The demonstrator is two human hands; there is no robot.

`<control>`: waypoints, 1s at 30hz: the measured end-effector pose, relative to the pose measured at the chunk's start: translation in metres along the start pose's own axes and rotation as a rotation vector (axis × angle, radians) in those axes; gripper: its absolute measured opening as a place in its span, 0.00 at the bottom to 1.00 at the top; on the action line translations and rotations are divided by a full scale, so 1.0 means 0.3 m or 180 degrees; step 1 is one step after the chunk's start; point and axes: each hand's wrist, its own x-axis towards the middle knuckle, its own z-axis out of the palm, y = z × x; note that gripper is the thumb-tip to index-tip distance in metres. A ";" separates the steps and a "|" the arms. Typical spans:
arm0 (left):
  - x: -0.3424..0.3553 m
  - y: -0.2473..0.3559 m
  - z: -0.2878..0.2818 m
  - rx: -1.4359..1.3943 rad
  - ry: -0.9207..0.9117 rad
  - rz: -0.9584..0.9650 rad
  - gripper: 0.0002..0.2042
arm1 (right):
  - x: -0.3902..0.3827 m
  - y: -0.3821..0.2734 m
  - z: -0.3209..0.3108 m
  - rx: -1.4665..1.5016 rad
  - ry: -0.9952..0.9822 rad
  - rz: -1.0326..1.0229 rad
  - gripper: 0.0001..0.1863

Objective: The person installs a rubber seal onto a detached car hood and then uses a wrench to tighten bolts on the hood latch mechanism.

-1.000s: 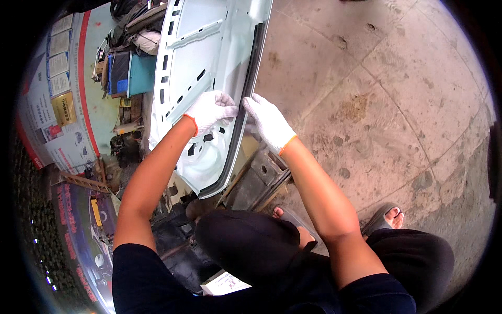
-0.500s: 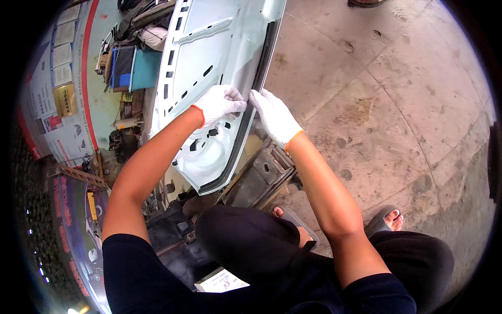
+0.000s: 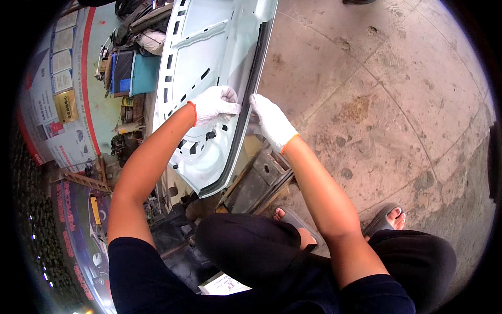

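Note:
A pale blue-white car door panel [image 3: 196,57] with slots and holes stretches away in front of me. Along its right edge and round the near corner runs a black rubber seal strip [image 3: 253,68]. My left hand [image 3: 215,106], in a white knit glove with an orange cuff, is over the panel, its fingers curled and pinched against the strip's inner side. From the outer side my gloved right hand [image 3: 273,121] closes on the same edge, fingertips on the strip and part of the hand under the rim. What lies between the fingertips is mostly hidden.
A dark metal stand [image 3: 264,172] is under the panel's near end. My knee and sandalled feet are close by. Left of the panel lie a teal box [image 3: 144,74] and piled parts. A white box [image 3: 225,285] sits low beside my leg. Stained concrete floor [image 3: 361,115] spreads right.
The panel and both hands sit slightly further left in the picture as the view shifts a little. Both hands stay at about the same stretch of the seal strip.

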 end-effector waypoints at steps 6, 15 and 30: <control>0.008 -0.014 0.006 -0.0017 0.0059 0.0007 0.11 | -0.012 -0.020 0.012 -0.0507 0.0030 -0.0137 0.26; 0.023 -0.028 -0.008 -0.0013 0.0156 0.0014 0.11 | 0.000 0.032 0.015 -0.1802 0.0435 -0.0800 0.28; 0.054 -0.026 0.016 0.0158 0.0278 -0.0088 0.10 | -0.020 -0.001 0.045 -0.2329 0.0617 -0.0872 0.35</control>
